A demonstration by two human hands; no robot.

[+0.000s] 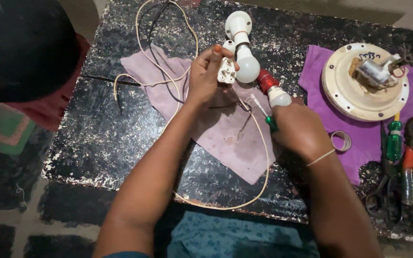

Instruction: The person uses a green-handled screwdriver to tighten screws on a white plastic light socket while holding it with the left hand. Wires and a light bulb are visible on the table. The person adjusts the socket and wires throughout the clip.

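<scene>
Two hands work over the pale cloth (pixel 225 138): left hand (pixel 205 76) pinches white plug (pixel 226 71) above cloth's top edge; right hand (pixel 299 129) grips green-handled screwdriver (pixel 265 114) at cloth's right, tip twd plug.

White three-pin plastic plug (pixel 226 71) held up, pins facing us; slim green-handled screwdriver (pixel 265 114) angled beside it, tip toward the plug.

Single head-worn view, looking steeply down onto black speckled table (pixel 120 138); close range, both forearms enter from bottom edge; floor visible at left; no second view
</scene>
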